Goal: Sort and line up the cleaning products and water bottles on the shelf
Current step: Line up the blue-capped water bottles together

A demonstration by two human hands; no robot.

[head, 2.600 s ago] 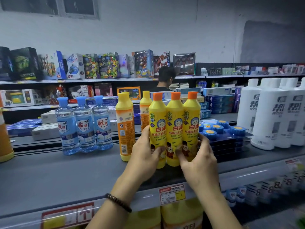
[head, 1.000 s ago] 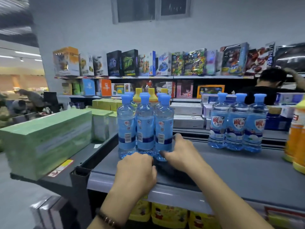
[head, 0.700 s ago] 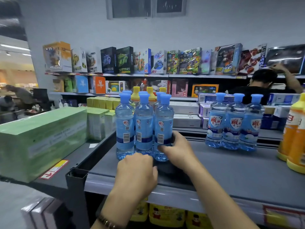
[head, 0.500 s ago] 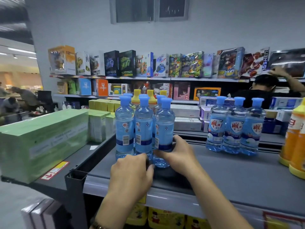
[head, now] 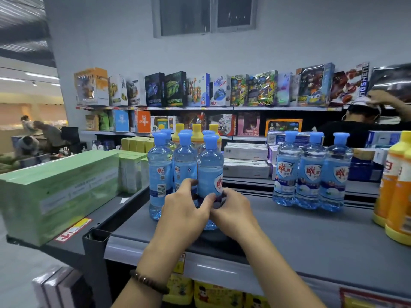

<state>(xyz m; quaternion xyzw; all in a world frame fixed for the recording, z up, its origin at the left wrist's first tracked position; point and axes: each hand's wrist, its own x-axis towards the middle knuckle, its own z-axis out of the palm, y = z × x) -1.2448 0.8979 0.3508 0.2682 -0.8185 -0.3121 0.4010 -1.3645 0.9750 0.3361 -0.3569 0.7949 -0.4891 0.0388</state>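
Note:
Three blue-capped water bottles stand in a front row on the grey shelf, with more blue-capped and yellow-capped bottles packed behind them. My left hand and my right hand both grip the lower part of the right front water bottle, fingers curled round it from either side. Its red and white label faces partly right. The left front bottle and the middle one stand beside it, touching. A second row of three water bottles stands apart to the right.
Orange and yellow detergent bottles stand at the right edge. A long green box lies on the neighbouring shelf to the left. Toy boxes fill the far shelves. A person stands behind the shelf at right.
Both hands have closed in round the right front water bottle, and its label has turned into view. Before that my view swung left from the yellow detergent bottles.

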